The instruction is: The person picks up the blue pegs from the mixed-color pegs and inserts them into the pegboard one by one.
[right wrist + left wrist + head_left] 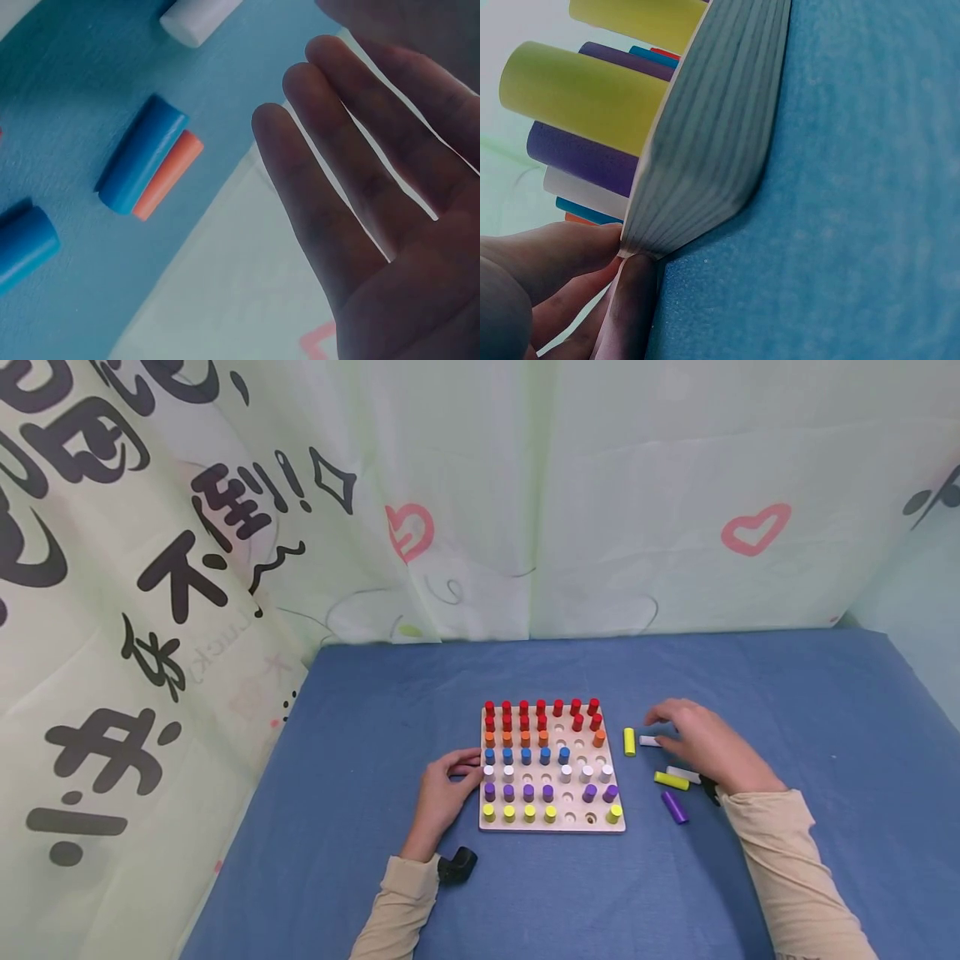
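Observation:
A wooden pegboard [558, 825] bears rows of red, orange, blue, white, purple and yellow pegs, with several bare holes among them. At its left edge, the thumb and fingers of my left hand [441, 793] grip the rim; in the left wrist view the fingertips [604, 240] are right at the board's edge. My right hand [708, 743] hovers to the right of the board over loose pegs, its fingers extended in the right wrist view and nothing held. Near its fingertips lie a white peg [648, 741] and a yellow peg [629, 742].
Below the right hand lie another yellow peg [671, 781], a white peg [683, 774] and a purple peg [674, 807]. The right wrist view shows loose blue [142, 157] and orange pegs [169, 176]. A blue cloth [360, 718] covers the table, with a printed curtain [637, 468] behind.

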